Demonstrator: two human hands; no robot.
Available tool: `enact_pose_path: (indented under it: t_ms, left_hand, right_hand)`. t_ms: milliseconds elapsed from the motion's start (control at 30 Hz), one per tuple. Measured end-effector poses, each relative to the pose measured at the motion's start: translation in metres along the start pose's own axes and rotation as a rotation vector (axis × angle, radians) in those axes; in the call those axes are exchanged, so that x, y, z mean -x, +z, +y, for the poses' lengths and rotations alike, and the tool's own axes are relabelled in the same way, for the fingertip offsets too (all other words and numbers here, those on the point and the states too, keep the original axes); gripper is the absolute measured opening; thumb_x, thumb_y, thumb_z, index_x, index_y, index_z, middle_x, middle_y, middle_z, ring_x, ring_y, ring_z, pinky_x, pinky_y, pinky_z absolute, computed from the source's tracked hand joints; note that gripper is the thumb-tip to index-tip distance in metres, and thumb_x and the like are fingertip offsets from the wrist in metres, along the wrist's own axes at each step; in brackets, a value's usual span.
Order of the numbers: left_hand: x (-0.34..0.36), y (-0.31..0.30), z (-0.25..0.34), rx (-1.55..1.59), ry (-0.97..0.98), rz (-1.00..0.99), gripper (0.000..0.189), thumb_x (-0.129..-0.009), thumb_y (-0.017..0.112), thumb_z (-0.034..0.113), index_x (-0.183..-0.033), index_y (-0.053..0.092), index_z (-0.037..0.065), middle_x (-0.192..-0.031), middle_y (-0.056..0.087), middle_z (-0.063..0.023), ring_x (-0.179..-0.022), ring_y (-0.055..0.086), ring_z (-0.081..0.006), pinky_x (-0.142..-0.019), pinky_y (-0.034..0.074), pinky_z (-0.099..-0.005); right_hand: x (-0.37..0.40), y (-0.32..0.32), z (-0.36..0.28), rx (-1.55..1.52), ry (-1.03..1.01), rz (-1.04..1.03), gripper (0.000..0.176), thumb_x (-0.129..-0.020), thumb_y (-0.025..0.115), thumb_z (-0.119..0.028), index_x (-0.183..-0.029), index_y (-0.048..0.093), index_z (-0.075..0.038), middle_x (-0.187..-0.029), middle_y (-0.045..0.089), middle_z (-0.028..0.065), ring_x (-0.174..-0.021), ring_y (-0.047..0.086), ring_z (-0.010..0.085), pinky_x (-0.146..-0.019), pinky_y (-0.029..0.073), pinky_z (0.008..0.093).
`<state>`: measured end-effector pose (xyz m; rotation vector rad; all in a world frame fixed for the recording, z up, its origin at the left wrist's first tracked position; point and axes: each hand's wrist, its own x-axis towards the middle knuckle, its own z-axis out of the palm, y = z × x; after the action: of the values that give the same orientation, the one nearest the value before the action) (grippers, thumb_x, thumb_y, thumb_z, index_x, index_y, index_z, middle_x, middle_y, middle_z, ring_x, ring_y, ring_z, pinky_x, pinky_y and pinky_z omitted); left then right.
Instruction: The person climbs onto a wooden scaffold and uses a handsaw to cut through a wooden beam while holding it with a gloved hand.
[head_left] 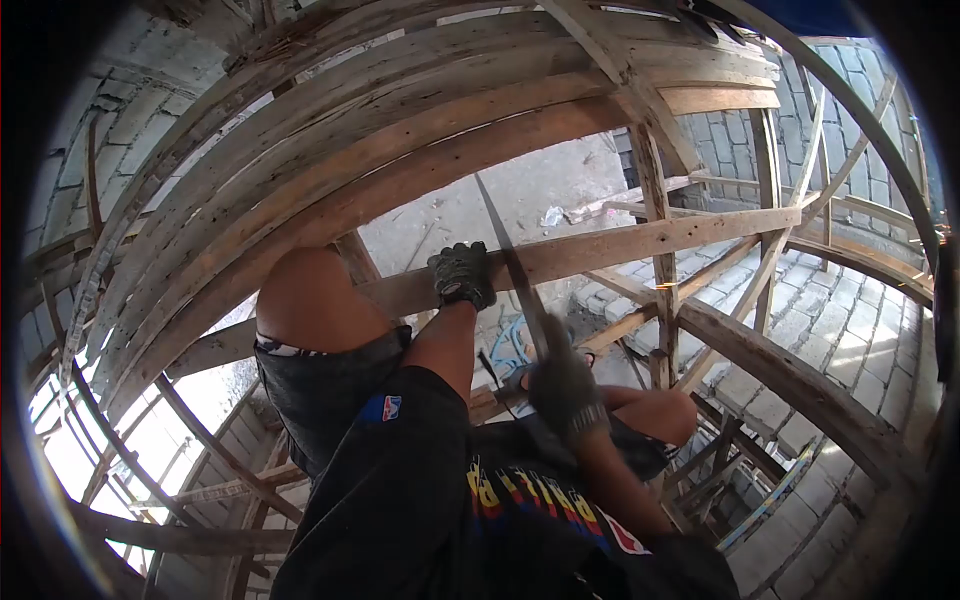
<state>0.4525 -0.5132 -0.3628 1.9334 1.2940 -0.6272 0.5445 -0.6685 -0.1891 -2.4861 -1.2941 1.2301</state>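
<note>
– Block wall (735,145) behind, timber frame (657,185) around. Hands?
– Right hand (565,395) gripping handsaw (518,270) across plank (640,240); left hand (463,277) clasping plank beside it.
– Risk?
– Handsaw could jump onto left hand if plank shifts.
– Materials?
– Textured gloves (458,262), thin tapered metal, rough straight wood, rectangular grey blocks.

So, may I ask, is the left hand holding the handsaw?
No, the left hand grips the wooden plank, while the right hand holds the handsaw.
</note>
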Motion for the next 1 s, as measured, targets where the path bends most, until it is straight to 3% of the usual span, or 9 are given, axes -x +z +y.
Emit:
enact_pose_path:
  t_ms: [100,200,267,400,500,633,833,967,1000]
  left_hand:
    - [-0.003,0.011,-0.004,-0.026,0.14,0.072,0.073,-0.064,0.089,0.033,-0.13,0.062,0.015,-0.123,0.067,-0.0153,-0.118,0.065,-0.0375,-0.1,0.049,-0.0548]
    - [0.016,-0.012,0.002,-0.022,0.115,0.071,0.072,-0.064,0.089,0.033,-0.128,0.063,0.015,-0.122,0.068,-0.0152,-0.118,0.065,-0.0379,-0.1,0.05,-0.0547]
    - [0.006,-0.012,-0.001,0.016,0.076,0.02,0.072,-0.064,0.089,0.033,-0.129,0.063,0.015,-0.121,0.068,-0.0153,-0.119,0.065,-0.0378,-0.1,0.05,-0.0543]
    - [0.003,-0.004,0.002,0.013,0.003,0.01,0.066,-0.066,0.087,0.028,-0.127,0.065,0.017,-0.124,0.067,-0.0128,-0.122,0.064,-0.0341,-0.101,0.049,-0.0543]
    - [0.003,-0.005,0.004,0.006,-0.011,0.006,0.063,-0.067,0.086,0.027,-0.126,0.065,0.017,-0.124,0.067,-0.0132,-0.122,0.064,-0.0341,-0.101,0.049,-0.0538]
    - [0.014,-0.02,0.005,0.02,0.071,-0.003,0.065,-0.066,0.086,0.027,-0.127,0.065,0.016,-0.124,0.067,-0.0134,-0.121,0.064,-0.0347,-0.101,0.049,-0.0534]
    - [0.004,-0.007,0.001,0.017,0.012,-0.012,0.066,-0.065,0.086,0.027,-0.126,0.065,0.017,-0.121,0.068,-0.0132,-0.12,0.064,-0.0346,-0.1,0.049,-0.0532]
    - [0.001,0.002,-0.001,0.027,0.007,0.059,0.065,-0.065,0.086,0.027,-0.126,0.065,0.017,-0.12,0.069,-0.013,-0.116,0.066,-0.0344,-0.099,0.049,-0.0538]
    - [0.001,0.001,-0.002,0.03,0.006,0.048,0.065,-0.065,0.086,0.027,-0.125,0.065,0.017,-0.12,0.069,-0.013,-0.116,0.066,-0.0344,-0.099,0.049,-0.054]
  right_hand:
    - [-0.126,0.032,-0.007,-0.067,-0.05,0.022,0.068,-0.091,0.052,-0.005,-0.156,0.034,-0.012,-0.121,0.064,0.0336,-0.103,0.065,0.0535,-0.086,0.053,0.0606]
    - [-0.118,0.031,-0.001,-0.031,-0.117,0.038,0.067,-0.091,0.053,-0.007,-0.155,0.035,-0.01,-0.122,0.064,0.0339,-0.104,0.065,0.0529,-0.087,0.052,0.0614]
    - [-0.041,-0.007,-0.024,-0.017,0.131,-0.151,0.067,-0.09,0.054,-0.007,-0.155,0.036,-0.006,-0.123,0.063,0.0345,-0.107,0.065,0.0519,-0.089,0.053,0.0585]
    - [0.058,-0.005,0.001,-0.042,-0.108,0.093,0.07,-0.091,0.054,-0.008,-0.158,0.033,-0.015,-0.109,0.07,0.0291,-0.095,0.068,0.0509,-0.082,0.053,0.0595]
    - [-0.006,0.017,0.011,-0.007,0.04,0.007,0.069,-0.091,0.052,-0.007,-0.157,0.035,-0.015,-0.113,0.069,0.0305,-0.099,0.068,0.0502,-0.083,0.052,0.0597]
    - [-0.126,0.036,-0.001,-0.066,-0.071,0.032,0.071,-0.09,0.052,-0.006,-0.158,0.034,-0.014,-0.12,0.065,0.0346,-0.103,0.066,0.0516,-0.085,0.052,0.0581]
    - [0.057,-0.013,-0.015,-0.039,0.036,-0.037,0.063,-0.096,0.054,-0.014,-0.156,0.036,-0.012,-0.128,0.066,0.0281,-0.115,0.066,0.0482,-0.095,0.053,0.0561]
    - [0.011,-0.003,-0.003,0.077,0.094,-0.075,0.063,-0.096,0.052,-0.015,-0.158,0.035,-0.012,-0.137,0.062,0.0281,-0.118,0.064,0.0486,-0.097,0.052,0.0561]
    - [-0.036,0.023,0.015,0.018,-0.014,0.03,0.064,-0.093,0.053,-0.01,-0.155,0.038,-0.011,-0.119,0.066,0.0303,-0.107,0.066,0.0501,-0.092,0.052,0.0576]
